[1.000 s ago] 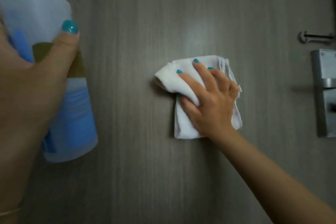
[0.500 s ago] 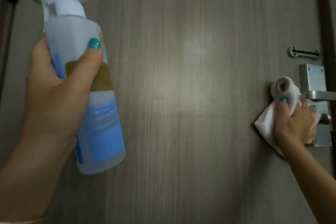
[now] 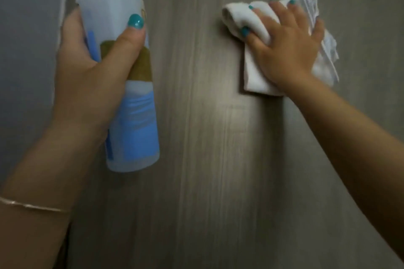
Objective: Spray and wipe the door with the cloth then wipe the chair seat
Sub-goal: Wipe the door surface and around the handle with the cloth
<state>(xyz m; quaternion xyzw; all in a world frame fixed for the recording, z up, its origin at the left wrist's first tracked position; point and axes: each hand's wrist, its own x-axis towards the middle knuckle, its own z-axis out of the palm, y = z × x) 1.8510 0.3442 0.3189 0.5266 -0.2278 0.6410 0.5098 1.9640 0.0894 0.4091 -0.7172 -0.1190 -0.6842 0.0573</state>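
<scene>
Where the right hand (image 3: 286,50) presses it flat against the door (image 3: 218,159), at about two o'clock, the white cloth (image 3: 255,76) lies folded and rumpled. Its soft layered edges fan out past the spread fingers, and one rolled fold is pinched between thumb and forefinger. That door is smooth grey wood-grain, streaked vertically. At nine o'clock the left hand (image 3: 87,67) wraps around an upright, translucent, cylindrical plastic spray bottle (image 3: 135,129) with a blue-and-tan label.

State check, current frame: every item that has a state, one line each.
spray bottle: upright, held at its body
left hand: grips spray bottle, thumb in front
cloth: bunched, pressed against door
right hand: presses cloth, thumb hooked under a fold
door: open or closed, cannot tell
</scene>
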